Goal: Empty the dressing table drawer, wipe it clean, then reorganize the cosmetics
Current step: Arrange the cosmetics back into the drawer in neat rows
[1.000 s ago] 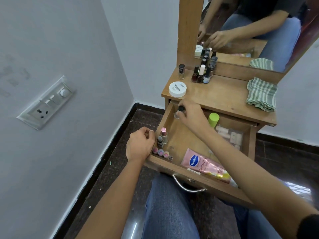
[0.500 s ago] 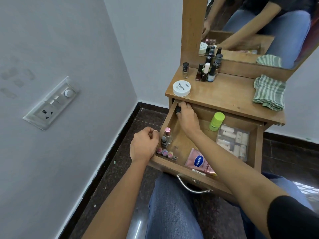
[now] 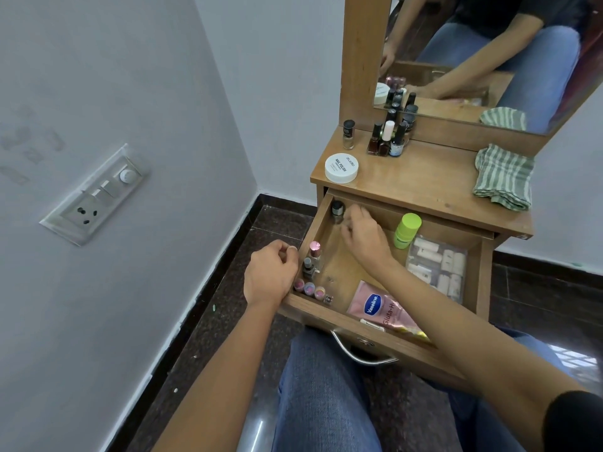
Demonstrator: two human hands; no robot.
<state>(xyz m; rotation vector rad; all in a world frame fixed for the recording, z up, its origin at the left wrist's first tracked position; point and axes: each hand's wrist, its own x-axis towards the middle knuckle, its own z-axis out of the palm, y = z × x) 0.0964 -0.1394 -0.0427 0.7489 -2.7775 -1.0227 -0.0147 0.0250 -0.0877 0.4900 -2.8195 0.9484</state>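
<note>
The wooden drawer [image 3: 358, 325] is pulled out over my lap. My right hand [image 3: 363, 234] is inside it near the back left corner, fingers loosely curled and holding nothing. A dark-capped nail polish bottle [image 3: 337, 209] stands in that corner, just left of my fingertips. My left hand [image 3: 269, 275] is curled in a fist against the outside of the drawer's left wall. Inside the drawer are two small bottles [image 3: 311, 259], a row of tiny pots [image 3: 310, 287], a pink Vaseline tube [image 3: 381, 308], a green bottle [image 3: 406, 230] and a clear box of tubes [image 3: 437, 265].
On the table top [image 3: 424, 185] stand a white nail polish remover jar [image 3: 341, 168], one lone polish bottle [image 3: 348, 133], a cluster of polish bottles [image 3: 388, 138] and a folded striped cloth [image 3: 504, 181]. A mirror [image 3: 473, 60] rises behind. A wall with a socket panel [image 3: 98, 194] is close on the left.
My right hand carried the dark-capped bottle to the drawer's back left corner and let go of it; the fingers now sit just right of it. The left hand stayed put.
</note>
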